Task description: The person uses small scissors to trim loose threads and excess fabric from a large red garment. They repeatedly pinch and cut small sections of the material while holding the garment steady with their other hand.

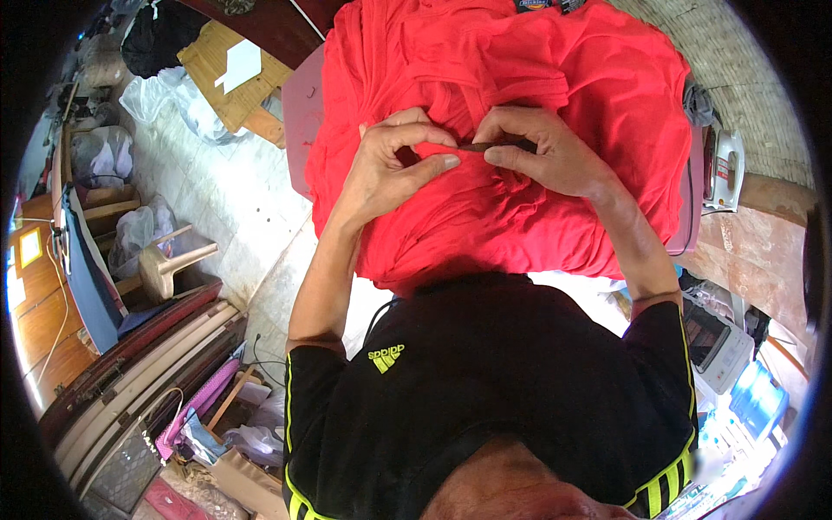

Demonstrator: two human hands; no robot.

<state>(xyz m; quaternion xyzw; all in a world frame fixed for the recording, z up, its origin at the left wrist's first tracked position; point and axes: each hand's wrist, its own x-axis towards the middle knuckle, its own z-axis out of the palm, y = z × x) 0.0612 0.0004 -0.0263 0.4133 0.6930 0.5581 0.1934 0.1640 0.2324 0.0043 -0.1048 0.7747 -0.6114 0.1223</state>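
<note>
Hands meet at the middle of the red garment, and it's tight work! Left hand is curled, thumb and forefinger pinched down on a fold of the red cloth, fingertips bent into a small arch. Right hand sits just beside it, fingers closed around a thin dark tool that lies level between the two hands, its tip pointing toward the left thumb. What kind of tool it is, too small to tell. Red fabric is bunched and creased under both hands, spread wide over a pink padded board whose edge peeks out on the left side. Person wears a black shirt with yellow stripes on the sleeves, forearms coming up from below. Off to the right, a white iron stands on end near the board's edge. Out left, pale floor tiles, a small wooden stool, clear plastic bags, and a wooden pallet with a white sheet on it.
</note>
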